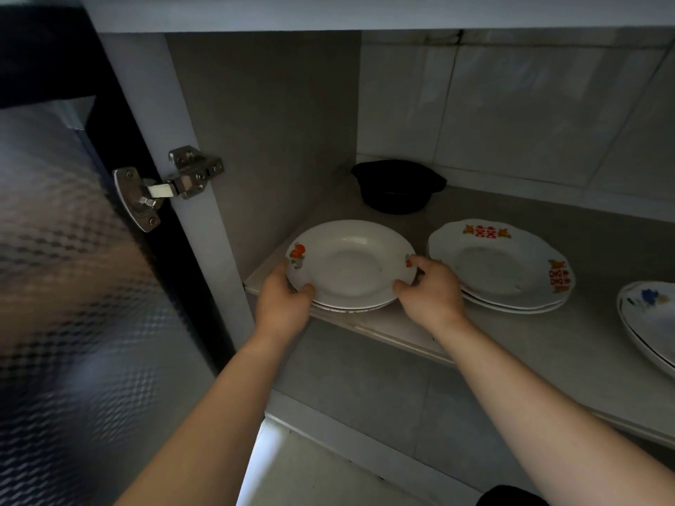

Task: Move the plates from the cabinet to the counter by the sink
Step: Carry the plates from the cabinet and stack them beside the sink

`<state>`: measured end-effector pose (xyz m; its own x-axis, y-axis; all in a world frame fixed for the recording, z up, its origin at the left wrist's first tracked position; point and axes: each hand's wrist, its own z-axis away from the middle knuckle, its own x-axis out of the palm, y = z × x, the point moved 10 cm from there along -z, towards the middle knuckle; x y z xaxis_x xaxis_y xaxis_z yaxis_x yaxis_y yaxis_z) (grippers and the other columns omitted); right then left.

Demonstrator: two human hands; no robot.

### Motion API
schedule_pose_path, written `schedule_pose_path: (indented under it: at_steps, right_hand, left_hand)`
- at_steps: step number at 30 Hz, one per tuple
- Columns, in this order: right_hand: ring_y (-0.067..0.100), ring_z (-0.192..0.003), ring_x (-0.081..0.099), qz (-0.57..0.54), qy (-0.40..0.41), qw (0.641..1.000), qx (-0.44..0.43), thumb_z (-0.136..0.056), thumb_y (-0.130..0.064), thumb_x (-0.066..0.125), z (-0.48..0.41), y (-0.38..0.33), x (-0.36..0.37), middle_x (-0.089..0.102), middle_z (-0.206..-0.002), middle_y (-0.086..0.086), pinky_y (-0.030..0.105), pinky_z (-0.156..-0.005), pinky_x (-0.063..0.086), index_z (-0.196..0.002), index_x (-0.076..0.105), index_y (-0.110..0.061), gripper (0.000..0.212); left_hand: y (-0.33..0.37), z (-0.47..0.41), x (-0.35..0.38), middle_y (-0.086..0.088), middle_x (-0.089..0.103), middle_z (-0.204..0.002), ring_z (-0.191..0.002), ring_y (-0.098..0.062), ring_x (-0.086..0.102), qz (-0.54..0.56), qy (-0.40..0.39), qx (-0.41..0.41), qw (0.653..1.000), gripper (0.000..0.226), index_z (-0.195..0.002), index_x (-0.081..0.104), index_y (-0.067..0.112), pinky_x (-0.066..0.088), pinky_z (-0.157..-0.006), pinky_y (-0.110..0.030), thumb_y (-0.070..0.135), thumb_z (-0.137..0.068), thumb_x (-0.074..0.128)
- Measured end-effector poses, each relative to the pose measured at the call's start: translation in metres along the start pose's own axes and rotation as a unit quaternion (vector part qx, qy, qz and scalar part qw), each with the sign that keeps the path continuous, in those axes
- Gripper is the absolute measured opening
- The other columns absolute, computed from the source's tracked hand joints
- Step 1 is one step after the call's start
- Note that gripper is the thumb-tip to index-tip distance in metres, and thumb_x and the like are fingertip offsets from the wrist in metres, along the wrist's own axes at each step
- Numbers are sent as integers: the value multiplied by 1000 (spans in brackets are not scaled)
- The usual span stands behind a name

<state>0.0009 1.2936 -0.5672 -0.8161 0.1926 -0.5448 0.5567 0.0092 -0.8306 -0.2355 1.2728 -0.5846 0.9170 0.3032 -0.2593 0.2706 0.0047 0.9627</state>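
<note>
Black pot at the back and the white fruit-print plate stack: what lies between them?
Nothing: the head view shows bare grey shelf between black pot and white fruit-print plate stack.

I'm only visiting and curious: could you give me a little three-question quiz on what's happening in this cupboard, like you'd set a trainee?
1. True or false: the left hand and the right hand both hold the rim of the fruit-print plates.
2. What stands at the back of the shelf? A) a black pot B) a glass jar C) a kettle
3. Fill in: the plate at the far right bears a ___ flower.
Key: 1 true; 2 A; 3 blue.
</note>
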Motion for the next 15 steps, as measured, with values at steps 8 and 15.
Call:
schedule_pose_path:
  at_steps: [8,15]
  right_hand:
    - [21,-99,63,-39,-9,999,31,-77,-1,66,12,14,-3,64,-103,3,24,-88,45,-125,57,-9,49]
    - [15,-84,58,-39,-19,999,14,-79,-5,65,15,6,-11,60,-87,-3,27,-78,46,-108,61,-14,31]
  left_hand:
    - [8,27,-4,1,62,-107,-106,-17,59,6,12,-14,1000,49,-120,56,11,47,-94,-30,-10,-76,59]
    - [1,24,-13,-6,60,-113,-112,-27,56,-58,11,-35,998,45,-110,45,25,45,-99,-39,9,-74,66]
